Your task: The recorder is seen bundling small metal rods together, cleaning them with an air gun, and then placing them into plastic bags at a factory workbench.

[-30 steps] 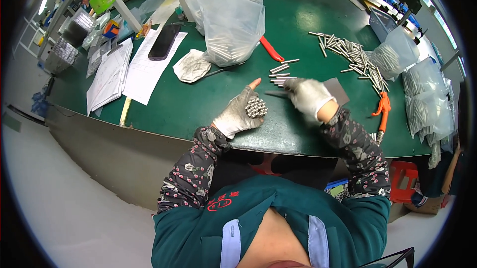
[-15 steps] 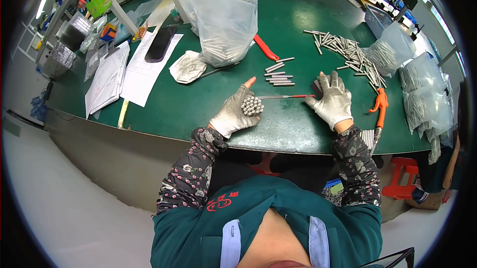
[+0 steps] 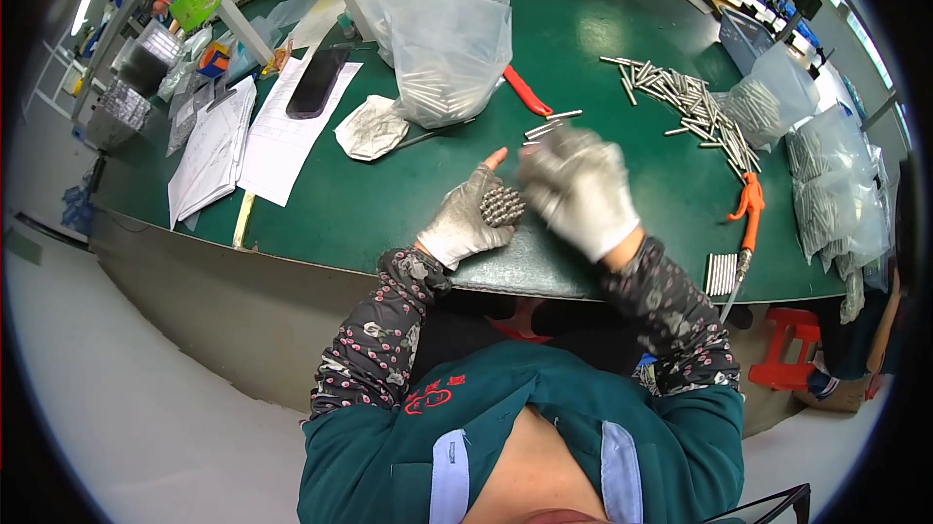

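Your left hand (image 3: 459, 221), in a pale glove, held an upright bundle of metal rods (image 3: 502, 207) near the front edge of the green surface (image 3: 379, 208). Its fingers were clamped around the bundle, with the bare thumb tip pointing away from you and the rod ends facing up. Your right hand (image 3: 581, 192), also gloved, was just to the right of the bundle and blurred; whether its fingers were apart or together, or held anything, you could not tell from this view.

A few loose rods (image 3: 553, 122) lay just beyond the right hand, partly hidden by it, near a red handle (image 3: 527, 91). Farther right, a heap of rods (image 3: 695, 111) spread toward an orange air gun (image 3: 748, 201), and a row of rods (image 3: 721, 274) lay side by side near the front edge. A clear bag (image 3: 442, 67) with rods in its bottom stood beyond your left hand, beside a crumpled white cloth (image 3: 372, 128). A dark phone (image 3: 317, 84) rested on papers (image 3: 282, 155) to the left.
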{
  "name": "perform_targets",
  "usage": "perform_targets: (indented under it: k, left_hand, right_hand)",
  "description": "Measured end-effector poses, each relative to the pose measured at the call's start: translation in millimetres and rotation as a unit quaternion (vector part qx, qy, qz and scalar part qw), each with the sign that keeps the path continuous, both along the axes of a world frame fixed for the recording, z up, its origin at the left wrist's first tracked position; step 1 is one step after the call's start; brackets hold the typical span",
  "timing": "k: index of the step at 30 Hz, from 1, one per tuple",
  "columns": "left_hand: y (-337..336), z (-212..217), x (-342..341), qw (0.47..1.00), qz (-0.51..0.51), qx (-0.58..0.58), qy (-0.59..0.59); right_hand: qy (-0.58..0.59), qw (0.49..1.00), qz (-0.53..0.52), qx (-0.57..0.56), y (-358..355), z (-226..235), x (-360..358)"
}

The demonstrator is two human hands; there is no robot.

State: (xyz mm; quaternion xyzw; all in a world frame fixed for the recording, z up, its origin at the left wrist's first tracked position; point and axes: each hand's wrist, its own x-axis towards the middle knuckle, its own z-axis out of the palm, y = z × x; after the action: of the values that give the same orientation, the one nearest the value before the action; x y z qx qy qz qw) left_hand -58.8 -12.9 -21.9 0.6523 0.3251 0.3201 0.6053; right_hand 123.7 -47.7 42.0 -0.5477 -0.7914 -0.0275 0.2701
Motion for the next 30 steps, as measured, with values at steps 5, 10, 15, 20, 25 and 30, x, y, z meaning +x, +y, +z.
perform_targets:
  k: [5,10,15,20,25,30]
  left_hand:
    - [5.5,-9.3,-6.3,0.995,-0.002,0.073,0.061]
    - [6.5,-7.0,-3.1,0.997,0.008,0.015,0.071]
    - [5.8,-10.1,-1.7,0.994,0.016,0.081,0.072]
    - [3.8,-14.3,-0.6,0.999,0.02,0.042,-0.006]
    - [4.4,-3.9,-2.6,0.996,0.013,0.057,0.068]
    - [4.4,-9.3,-2.3,0.999,0.006,0.031,0.025]
  right_hand:
    - [0.019,0.983,0.169,0.061,-17.4,7.9,-22.2]
    - [-0.071,0.993,-0.079,0.056,11.5,12.5,4.3]
    - [-0.043,0.993,0.064,0.092,0.8,5.3,-2.1]
    - [0.008,0.971,0.22,0.089,-16.6,5.7,-18.9]
    - [-0.045,0.998,-0.007,0.053,1.4,10.3,8.6]
    - [0.01,0.996,0.088,-0.005,-1.5,-2.6,2.5]
